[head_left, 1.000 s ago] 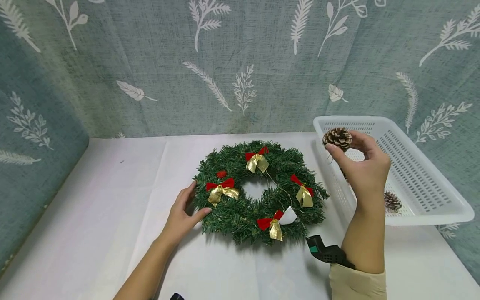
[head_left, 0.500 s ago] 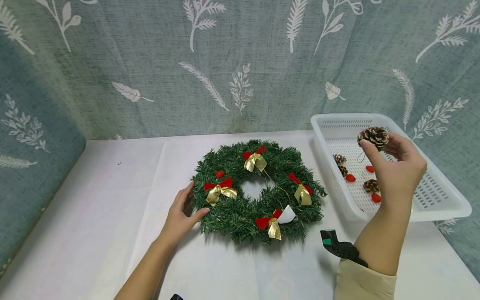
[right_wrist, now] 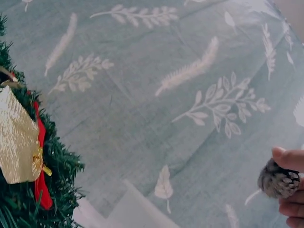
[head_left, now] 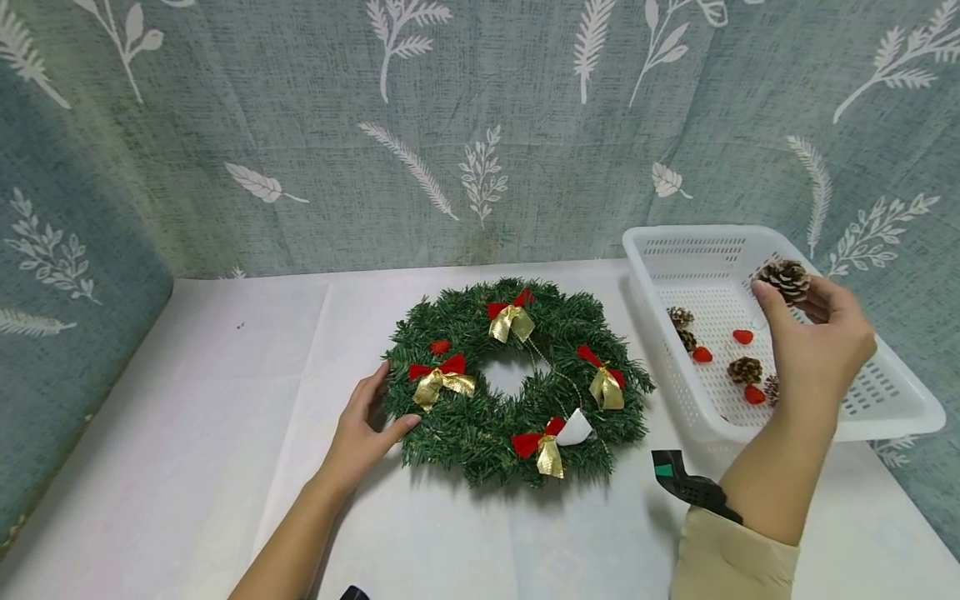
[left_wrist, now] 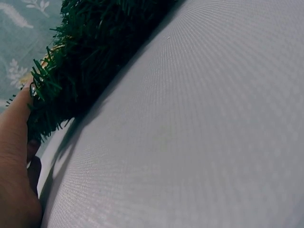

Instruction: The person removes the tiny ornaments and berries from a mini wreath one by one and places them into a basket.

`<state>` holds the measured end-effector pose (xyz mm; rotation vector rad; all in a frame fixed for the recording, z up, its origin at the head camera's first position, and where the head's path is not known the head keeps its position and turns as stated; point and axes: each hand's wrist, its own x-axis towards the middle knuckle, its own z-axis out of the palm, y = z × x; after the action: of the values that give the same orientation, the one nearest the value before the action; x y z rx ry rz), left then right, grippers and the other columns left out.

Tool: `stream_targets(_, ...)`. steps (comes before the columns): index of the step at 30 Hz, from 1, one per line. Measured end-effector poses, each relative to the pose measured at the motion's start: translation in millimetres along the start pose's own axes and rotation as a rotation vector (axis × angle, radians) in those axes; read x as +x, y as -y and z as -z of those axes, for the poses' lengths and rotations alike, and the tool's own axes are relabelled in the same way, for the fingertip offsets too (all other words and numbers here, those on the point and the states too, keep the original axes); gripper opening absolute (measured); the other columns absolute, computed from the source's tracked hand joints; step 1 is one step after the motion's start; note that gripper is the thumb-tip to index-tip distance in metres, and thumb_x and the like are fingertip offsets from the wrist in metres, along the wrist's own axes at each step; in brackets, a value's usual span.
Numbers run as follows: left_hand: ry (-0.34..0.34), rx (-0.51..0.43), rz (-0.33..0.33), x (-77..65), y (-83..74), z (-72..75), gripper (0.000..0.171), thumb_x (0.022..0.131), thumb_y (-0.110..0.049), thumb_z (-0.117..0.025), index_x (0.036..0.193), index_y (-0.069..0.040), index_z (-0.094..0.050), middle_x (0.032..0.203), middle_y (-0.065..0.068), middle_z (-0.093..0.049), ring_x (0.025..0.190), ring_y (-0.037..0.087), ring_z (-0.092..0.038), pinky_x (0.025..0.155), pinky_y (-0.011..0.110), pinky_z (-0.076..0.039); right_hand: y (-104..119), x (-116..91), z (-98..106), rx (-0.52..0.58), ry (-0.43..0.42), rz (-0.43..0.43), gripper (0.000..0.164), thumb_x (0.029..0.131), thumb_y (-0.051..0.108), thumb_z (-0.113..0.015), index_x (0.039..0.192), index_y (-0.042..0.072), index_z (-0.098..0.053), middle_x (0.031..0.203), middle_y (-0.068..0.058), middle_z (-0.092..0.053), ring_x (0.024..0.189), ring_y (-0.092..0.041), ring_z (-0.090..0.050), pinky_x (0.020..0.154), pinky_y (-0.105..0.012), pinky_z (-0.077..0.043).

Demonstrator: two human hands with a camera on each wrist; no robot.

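A green wreath (head_left: 480, 446) with several red-and-gold bows lies on the white table. At its left edge my left hand (head_left: 358, 433) holds it, thumb on the near side and fingers around the outer side; in the left wrist view the thumb (left_wrist: 14, 118) lies against the green bristles. My right hand (head_left: 825, 346) pinches a white-tipped pine cone (head_left: 785, 281) between thumb and fingers, above the right part of a white basket (head_left: 701, 417). The right wrist view shows this pine cone (right_wrist: 279, 180) too, with fingers partly out of frame.
Inside the basket lie several small pine cones (head_left: 745, 370) and red pieces (head_left: 742, 336). A white tag (head_left: 575, 427) sits by the wreath's front bow. Behind the table hangs a grey-green leaf-patterned cloth (head_left: 315, 150).
My right hand has carried the pine cone to the right, from the basket's left side to over its right part. The left hand stays at the wreath's edge.
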<state>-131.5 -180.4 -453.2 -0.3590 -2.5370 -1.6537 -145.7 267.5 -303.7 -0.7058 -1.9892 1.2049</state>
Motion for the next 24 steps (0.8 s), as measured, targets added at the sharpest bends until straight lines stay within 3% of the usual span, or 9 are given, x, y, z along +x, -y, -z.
stream_targets(4, 0.004, -0.014, 0.003, -0.7, -0.9, -0.2, 0.083, 0.084, -0.013, -0.072, 0.151, -0.014, -0.023, 0.138, 0.014, -0.039, 0.132, 0.033, -0.035, 0.110, 0.053, -0.029, -1, 2, -1, -0.003, 0.007, -0.021, 0.063, 0.078, 0.044, -0.073, 0.132, 0.018, -0.056, 0.130, 0.002, -0.056, 0.118, -0.006, -0.049, 0.105, -0.020, -0.035)
stream_targets(6, 0.004, -0.014, 0.001, -1.1, -2.5, 0.1, 0.083, 0.084, -0.012, -0.072, 0.151, -0.013, -0.023, 0.137, 0.014, -0.040, 0.131, 0.033, -0.036, 0.110, 0.053, -0.030, 0, 2, -2, 0.011, 0.000, -0.012, 0.061, 0.079, 0.042, -0.073, 0.132, 0.018, -0.056, 0.132, 0.001, -0.056, 0.121, -0.007, -0.048, 0.107, -0.019, -0.033)
stream_targets(18, -0.005, 0.005, -0.021, 0.1, -0.4, 0.2, 0.084, 0.084, -0.013, -0.072, 0.151, -0.015, -0.023, 0.136, 0.014, -0.041, 0.130, 0.033, -0.037, 0.109, 0.054, -0.030, 12, -8, -18, 0.130, -0.013, 0.207, 0.049, 0.078, 0.027, -0.078, 0.121, 0.008, -0.064, 0.119, -0.005, -0.063, 0.110, -0.008, -0.055, 0.100, -0.018, -0.040)
stream_targets(24, -0.008, 0.013, -0.033, -1.0, -1.0, 0.7, 0.085, 0.084, -0.016, -0.073, 0.152, -0.017, -0.023, 0.136, 0.012, -0.041, 0.130, 0.031, -0.038, 0.109, 0.051, -0.031, 21, -16, -25, 0.287, 0.016, 0.265, 0.043, 0.077, 0.020, -0.079, 0.114, 0.003, -0.067, 0.102, 0.006, -0.067, 0.100, -0.007, -0.060, 0.097, -0.022, -0.045)
